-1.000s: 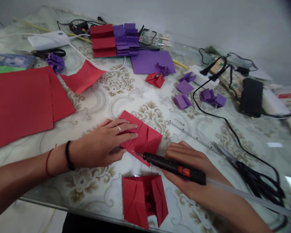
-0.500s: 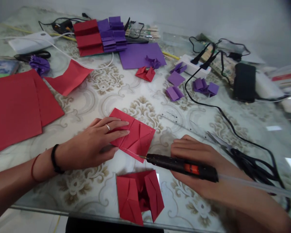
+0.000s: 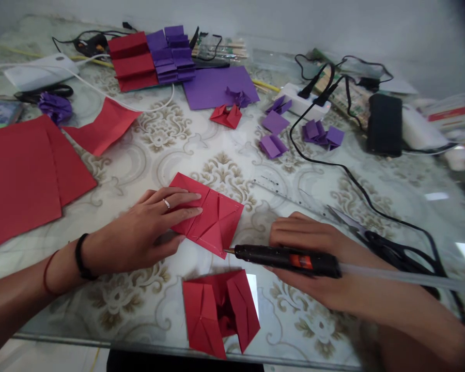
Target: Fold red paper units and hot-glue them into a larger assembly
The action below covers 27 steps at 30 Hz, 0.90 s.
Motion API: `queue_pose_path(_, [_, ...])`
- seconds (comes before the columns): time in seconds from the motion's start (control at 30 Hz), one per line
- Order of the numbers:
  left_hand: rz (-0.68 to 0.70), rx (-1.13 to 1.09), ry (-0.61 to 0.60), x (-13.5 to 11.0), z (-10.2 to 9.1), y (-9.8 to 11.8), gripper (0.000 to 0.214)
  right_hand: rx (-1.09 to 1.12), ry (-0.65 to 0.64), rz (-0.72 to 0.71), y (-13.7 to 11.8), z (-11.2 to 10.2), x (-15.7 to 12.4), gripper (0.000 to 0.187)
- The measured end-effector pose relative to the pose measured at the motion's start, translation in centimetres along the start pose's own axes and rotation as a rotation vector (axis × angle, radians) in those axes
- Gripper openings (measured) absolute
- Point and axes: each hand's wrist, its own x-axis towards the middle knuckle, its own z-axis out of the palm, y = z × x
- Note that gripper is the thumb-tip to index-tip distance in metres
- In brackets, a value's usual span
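Note:
My left hand (image 3: 149, 227) lies flat with fingers stretched over the left part of a creased red paper piece (image 3: 217, 222), pressing it to the table. A thin line of glue seems to run along the paper's near edge. In my right hand (image 3: 313, 248) is a black hot glue gun (image 3: 282, 257), a clear glue stick trailing from its back. Its nozzle tip is at the paper's near right corner; whether it touches, I cannot tell. Closer to me stands a folded red paper piece (image 3: 205, 315), its two flaps raised around a gap.
Black-handled scissors (image 3: 395, 250) and a clear ruler (image 3: 282, 194) lie to the right. A black cord (image 3: 356, 181) runs from a white power strip (image 3: 294, 101). Red sheets (image 3: 19, 175) are at left; small purple folded pieces (image 3: 273, 146) and a purple sheet (image 3: 213, 88) lie farther back.
The glue gun's tip has shifted slightly around the red paper's near right corner, toward its right edge. My left hand stays on the paper. The whole view has shifted a little.

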Motion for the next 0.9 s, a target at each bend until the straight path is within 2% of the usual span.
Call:
queue_pose_path(0.1, [-0.005,-0.003,0.008,0.0,0.1,0.0,0.048,0.03,0.079,0.054,0.0,0.2,0.4,0.022])
queue_pose_path(0.23, [0.005,0.005,0.018,0.0,0.1,0.0,0.048,0.059,0.342,0.287,0.0,1.1,1.6,0.031])
queue_pose_path(0.3, [0.008,0.01,0.018,0.0,0.2,0.0,0.048,0.081,0.385,0.345,0.0,1.5,2.3,0.039])
queue_pose_path(0.57, [0.001,-0.01,0.039,0.0,0.4,0.0,0.051,0.035,0.39,0.386,0.1,2.4,4.6,0.025])
queue_pose_path(0.73, [0.019,-0.013,0.057,0.1,0.5,0.0,0.05,0.024,0.42,0.403,0.3,2.7,4.8,0.025])
queue_pose_path(0.9, [0.029,0.015,0.052,0.0,0.4,0.0,0.046,0.06,0.393,0.423,0.1,2.6,4.8,0.026])
